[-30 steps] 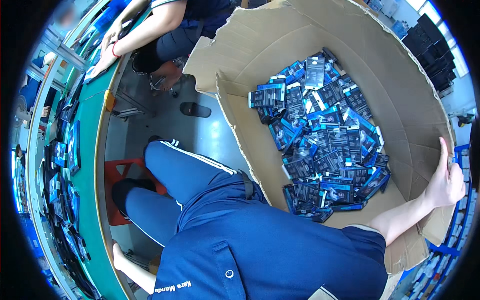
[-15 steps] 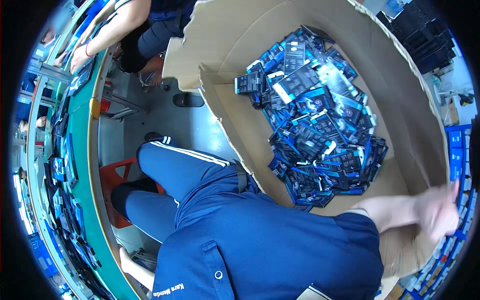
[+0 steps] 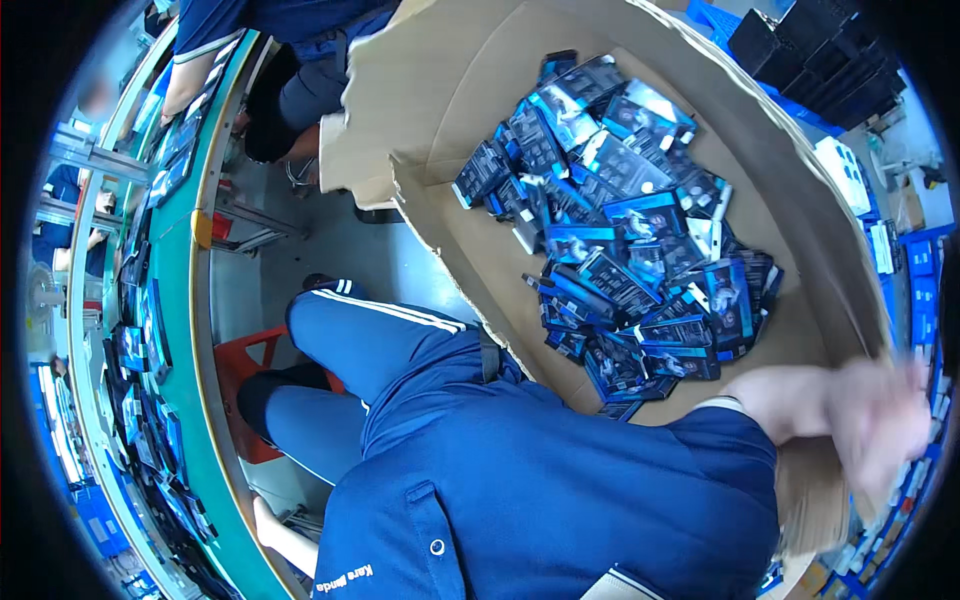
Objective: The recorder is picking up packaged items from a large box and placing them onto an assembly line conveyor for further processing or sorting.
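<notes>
My right arm reaches out past the near right side of a large cardboard carton (image 3: 455,225). Its end, my right hand (image 3: 885,425), is smeared by motion beside the carton's rim, so its fingers and anything in them cannot be made out. Inside the carton lies a loose heap of flat black-and-blue retail boxes (image 3: 625,260), tilted every way and overlapping. At the lower left, a bare part of my left arm or left hand (image 3: 275,530) shows beside the green workbench's edge; its fingers are not distinguishable.
Along the left runs the green workbench (image 3: 205,370) with several similar dark boxes (image 3: 130,345) on it. A co-worker's arm (image 3: 185,85) rests over its far end. A red chair (image 3: 245,385) stands under my legs. Black crates (image 3: 820,60) are stacked beyond the carton; blue bins (image 3: 920,280) line the right.
Boxes on top of the heap lie differently, with some newly showing at its far end and right side. My right hand is still blurred. The view has shifted slightly, and the co-worker's hands have moved.
</notes>
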`<state>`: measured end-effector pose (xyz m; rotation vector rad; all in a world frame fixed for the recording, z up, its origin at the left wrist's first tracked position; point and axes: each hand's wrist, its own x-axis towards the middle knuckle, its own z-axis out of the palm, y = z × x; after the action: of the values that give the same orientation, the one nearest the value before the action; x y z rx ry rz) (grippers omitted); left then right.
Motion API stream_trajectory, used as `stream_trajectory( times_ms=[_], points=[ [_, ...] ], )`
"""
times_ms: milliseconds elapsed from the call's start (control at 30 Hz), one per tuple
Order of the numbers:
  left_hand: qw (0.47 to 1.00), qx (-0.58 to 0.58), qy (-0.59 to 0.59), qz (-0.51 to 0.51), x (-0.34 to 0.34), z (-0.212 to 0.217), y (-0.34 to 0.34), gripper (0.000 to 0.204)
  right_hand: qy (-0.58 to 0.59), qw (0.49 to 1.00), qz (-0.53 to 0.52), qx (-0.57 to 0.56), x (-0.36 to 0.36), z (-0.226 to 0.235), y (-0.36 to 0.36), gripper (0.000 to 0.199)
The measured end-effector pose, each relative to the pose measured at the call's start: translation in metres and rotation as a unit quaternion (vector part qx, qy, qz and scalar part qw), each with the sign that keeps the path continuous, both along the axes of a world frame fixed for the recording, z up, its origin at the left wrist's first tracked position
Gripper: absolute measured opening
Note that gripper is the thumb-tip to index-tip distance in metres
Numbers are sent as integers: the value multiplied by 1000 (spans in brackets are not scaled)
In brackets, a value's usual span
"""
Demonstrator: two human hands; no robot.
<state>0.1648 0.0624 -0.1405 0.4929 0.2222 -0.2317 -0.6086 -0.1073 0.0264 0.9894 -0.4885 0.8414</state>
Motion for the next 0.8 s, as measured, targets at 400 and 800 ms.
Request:
stream_trajectory(
  times_ms=[400, 800],
  points=[
    [992, -53, 53, 104, -1, -36, 51, 60, -166, 966, -197, 13, 8, 15, 31, 58],
    [980, -39, 106, 164, -17, -13, 35, 56, -126, 941, -282, 141, 48, -34, -85, 33]
  ],
)
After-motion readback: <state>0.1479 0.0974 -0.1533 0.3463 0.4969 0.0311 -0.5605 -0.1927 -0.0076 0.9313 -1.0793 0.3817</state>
